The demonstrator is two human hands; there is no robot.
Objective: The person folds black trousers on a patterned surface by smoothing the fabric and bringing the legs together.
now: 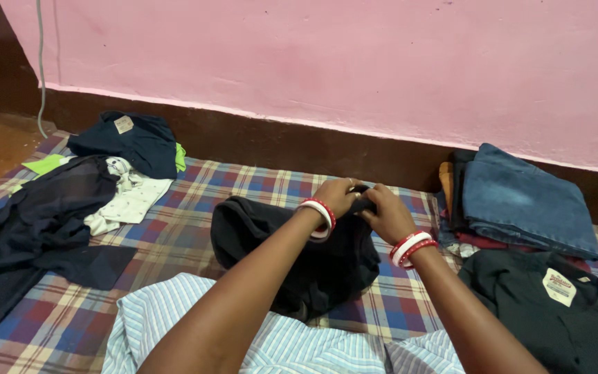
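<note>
Both hands pinching black garment, perhaps its edge, plaid sheet

Both bare forearms reach up from the bottom of the frame and converge near its centre. The left hand sits just left of centre, fingers curled and pinched shut, knuckles turned upward. The right hand lies just beside it, touching it at the fingertips, its fingers likewise bent in a closed grip. Each wrist carries red and white bangles, and both wrists are flexed slightly inward. The elbows lie out of the frame at the lower edge.
</note>
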